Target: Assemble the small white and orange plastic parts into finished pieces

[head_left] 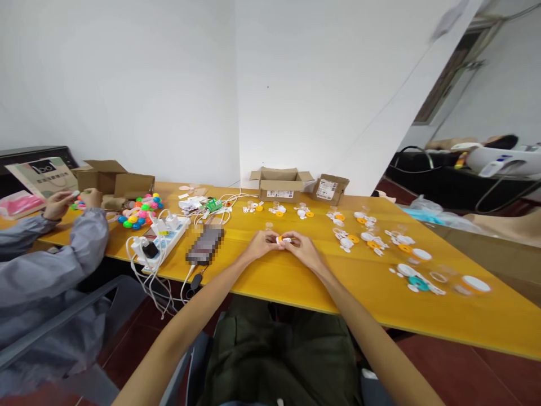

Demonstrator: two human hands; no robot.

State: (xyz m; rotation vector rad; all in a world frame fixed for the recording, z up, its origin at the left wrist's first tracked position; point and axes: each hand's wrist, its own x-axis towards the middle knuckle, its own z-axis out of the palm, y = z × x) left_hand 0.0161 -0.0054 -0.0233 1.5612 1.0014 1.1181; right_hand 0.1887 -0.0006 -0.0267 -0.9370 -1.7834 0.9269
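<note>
Both my hands meet over the middle of the yellow table. My left hand and my right hand pinch a small orange and white plastic part between their fingertips, just above the tabletop. Similar small orange, white and clear plastic parts lie in groups to the right of my right hand and further back. A teal part lies among white ones near the right front edge.
A phone and a white power strip with cables lie left of my hands. Open cardboard boxes stand at the back. A person in grey sleeves sits at the left, beside colourful balls.
</note>
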